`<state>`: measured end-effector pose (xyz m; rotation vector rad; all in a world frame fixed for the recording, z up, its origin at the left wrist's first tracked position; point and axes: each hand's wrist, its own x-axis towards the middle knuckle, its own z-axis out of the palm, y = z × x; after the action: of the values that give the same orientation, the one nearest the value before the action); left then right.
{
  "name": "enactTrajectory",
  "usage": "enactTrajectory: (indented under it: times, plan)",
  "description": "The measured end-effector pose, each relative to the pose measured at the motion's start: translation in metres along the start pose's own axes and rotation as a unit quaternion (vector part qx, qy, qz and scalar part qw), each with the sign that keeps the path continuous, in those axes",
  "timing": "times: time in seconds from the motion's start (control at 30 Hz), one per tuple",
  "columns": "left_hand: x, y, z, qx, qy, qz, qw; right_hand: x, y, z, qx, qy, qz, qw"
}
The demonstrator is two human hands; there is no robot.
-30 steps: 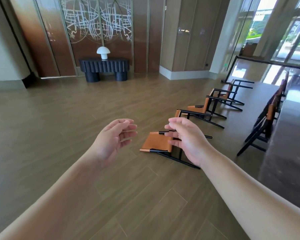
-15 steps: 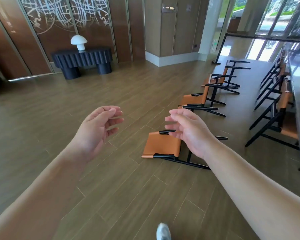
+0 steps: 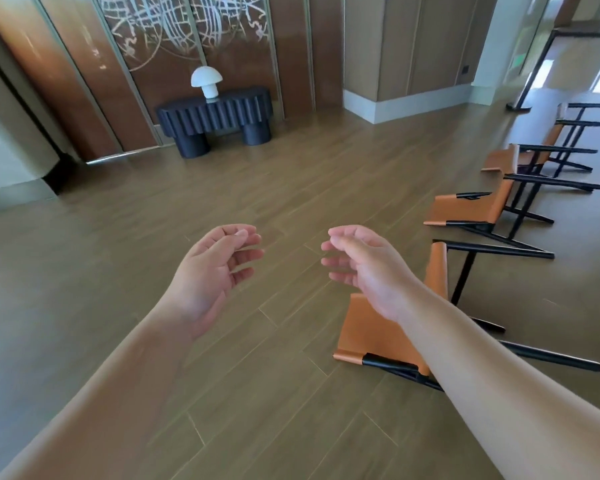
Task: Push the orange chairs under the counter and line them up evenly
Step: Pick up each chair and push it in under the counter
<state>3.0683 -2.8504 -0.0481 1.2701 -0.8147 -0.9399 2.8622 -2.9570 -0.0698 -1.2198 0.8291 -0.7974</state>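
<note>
Three orange chairs with black frames stand in a row on the wooden floor at the right. The nearest chair (image 3: 371, 337) is just below my right forearm. A second chair (image 3: 465, 209) is behind it and a third chair (image 3: 503, 161) farther back. Both my hands are held out over the floor, holding nothing. My left hand (image 3: 215, 275) has loosely curled fingers, palm turned inward. My right hand (image 3: 364, 268) hovers above the nearest chair's backrest without touching it, fingers relaxed. The counter is out of view.
A dark ribbed console table (image 3: 215, 116) with a white mushroom lamp (image 3: 207, 81) stands against the patterned wall panels at the back. A black post base (image 3: 518, 106) stands at the far right by the glass entrance. Open wooden floor spreads to the left.
The view has swung left, so the counter and the chairs under it have left the frame. The nearest chair now looks closer and sits to the right. Both hands stay empty.
</note>
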Motion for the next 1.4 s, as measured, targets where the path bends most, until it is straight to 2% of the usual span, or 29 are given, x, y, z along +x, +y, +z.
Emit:
enactTrajectory:
  times: [0.2, 0.37, 0.63, 0.8, 1.03, 1.2, 1.4]
  plan:
    - [0.097, -0.006, -0.031, -0.018, 0.026, 0.000, 1.000, 0.101, -0.005, 0.037, -0.015, -0.023, 0.009, 1.000]
    - [0.187, -0.020, -0.076, -0.047, 0.018, -0.010, 0.999, 0.189, 0.008, 0.068, -0.019, -0.002, 0.015, 1.000]
    - [0.369, -0.025, -0.148, -0.058, -0.088, -0.043, 0.994, 0.336, 0.010, 0.142, -0.045, 0.085, 0.012, 0.995]
    - [0.458, -0.021, -0.164, -0.050, -0.154, -0.059, 0.985, 0.397, 0.002, 0.166, -0.056, 0.149, -0.003, 0.987]
    - [0.547, -0.037, -0.145, -0.080, -0.225, -0.092, 0.967, 0.466, 0.007, 0.152, -0.029, 0.223, 0.014, 0.974]
    - [0.617, -0.057, -0.112, -0.071, -0.234, -0.119, 0.962, 0.527, 0.020, 0.117, 0.036, 0.258, 0.024, 0.965]
    - [0.707, -0.077, -0.067, -0.010, -0.233, -0.148, 0.961, 0.613, 0.022, 0.059, 0.130, 0.262, 0.040, 0.956]
